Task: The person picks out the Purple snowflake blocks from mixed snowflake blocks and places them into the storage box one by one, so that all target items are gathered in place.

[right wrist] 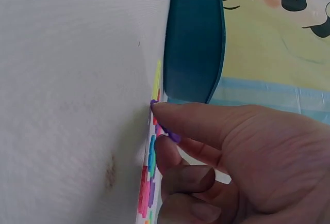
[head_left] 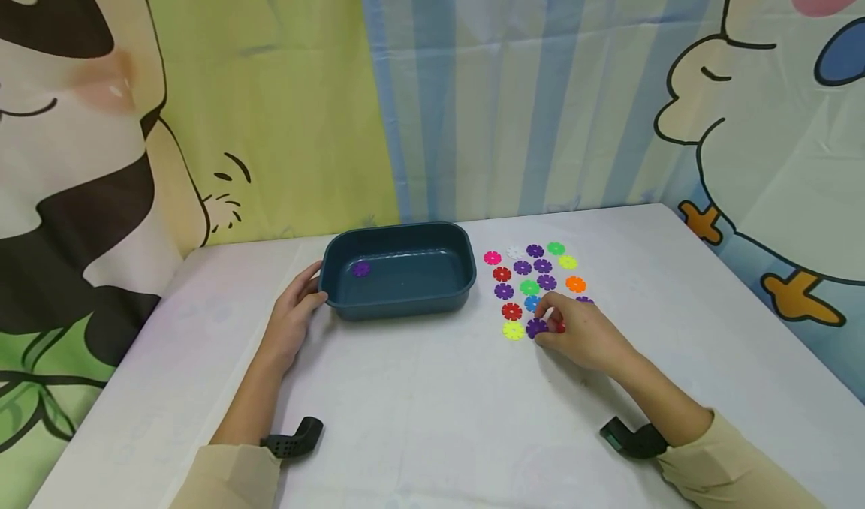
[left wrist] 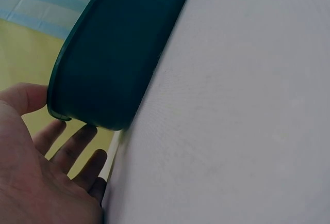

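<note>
Pinching a purple disc (head_left: 537,329), right hand (head_left: 583,334) crowds a red disc (head_left: 560,327); low sweep could drag it. Left hand (head_left: 290,321), loosely spread, touches bin (head_left: 405,308); nudge could shift it.

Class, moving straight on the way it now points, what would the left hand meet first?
The blue-green tray, almost at once: the left hand seems to be touching its left end.

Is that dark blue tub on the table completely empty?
No, the tub has one purple disc lying inside it, toward its left end as the head view shows.
</note>
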A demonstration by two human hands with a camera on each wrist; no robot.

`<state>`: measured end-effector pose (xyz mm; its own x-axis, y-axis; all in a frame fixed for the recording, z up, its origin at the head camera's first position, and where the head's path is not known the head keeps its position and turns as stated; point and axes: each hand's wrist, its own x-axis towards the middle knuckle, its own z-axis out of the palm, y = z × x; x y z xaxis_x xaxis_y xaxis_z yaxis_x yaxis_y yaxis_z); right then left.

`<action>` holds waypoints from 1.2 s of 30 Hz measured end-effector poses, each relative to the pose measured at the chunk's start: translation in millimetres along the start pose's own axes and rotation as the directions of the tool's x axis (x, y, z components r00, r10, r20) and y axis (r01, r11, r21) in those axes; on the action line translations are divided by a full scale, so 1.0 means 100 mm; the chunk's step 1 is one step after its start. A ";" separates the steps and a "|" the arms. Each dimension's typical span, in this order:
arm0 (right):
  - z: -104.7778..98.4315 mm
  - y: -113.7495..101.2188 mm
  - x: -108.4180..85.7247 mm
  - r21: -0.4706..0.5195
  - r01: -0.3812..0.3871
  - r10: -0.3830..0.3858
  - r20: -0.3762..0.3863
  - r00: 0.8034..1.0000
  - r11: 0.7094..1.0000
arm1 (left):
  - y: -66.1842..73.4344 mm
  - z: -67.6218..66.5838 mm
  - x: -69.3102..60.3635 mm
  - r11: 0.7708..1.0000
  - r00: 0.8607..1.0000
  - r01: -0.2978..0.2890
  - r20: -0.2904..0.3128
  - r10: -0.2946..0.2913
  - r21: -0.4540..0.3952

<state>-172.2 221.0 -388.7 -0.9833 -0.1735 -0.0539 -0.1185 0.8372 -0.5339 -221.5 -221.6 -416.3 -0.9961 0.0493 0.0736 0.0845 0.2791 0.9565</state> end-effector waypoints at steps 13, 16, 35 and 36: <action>-0.03 0.01 0.00 0.078 0.025 -0.026 0.015 1.000 0.997 | 0.01 -0.01 0.01 1.000 1.000 -0.006 -0.008 0.006 0.007; -0.03 0.02 0.01 0.116 0.031 -0.034 0.026 0.999 0.993 | 0.01 -0.01 0.01 1.000 1.000 -0.006 -0.007 0.006 0.008; -0.16 0.03 0.01 0.462 -0.031 -0.005 0.077 0.997 0.886 | 0.03 -0.01 0.00 1.000 1.000 0.000 -0.004 0.000 -0.003; -0.17 0.03 0.01 0.477 -0.031 -0.003 0.071 0.997 0.878 | 0.03 -0.01 -0.01 1.000 1.000 -0.001 -0.003 0.001 -0.003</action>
<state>-176.2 231.9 -375.9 -0.9707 -0.2125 -0.1119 -0.0077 0.4930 -0.8700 -220.7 -221.5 -413.6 -0.9961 0.0463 0.0754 0.0853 0.2760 0.9574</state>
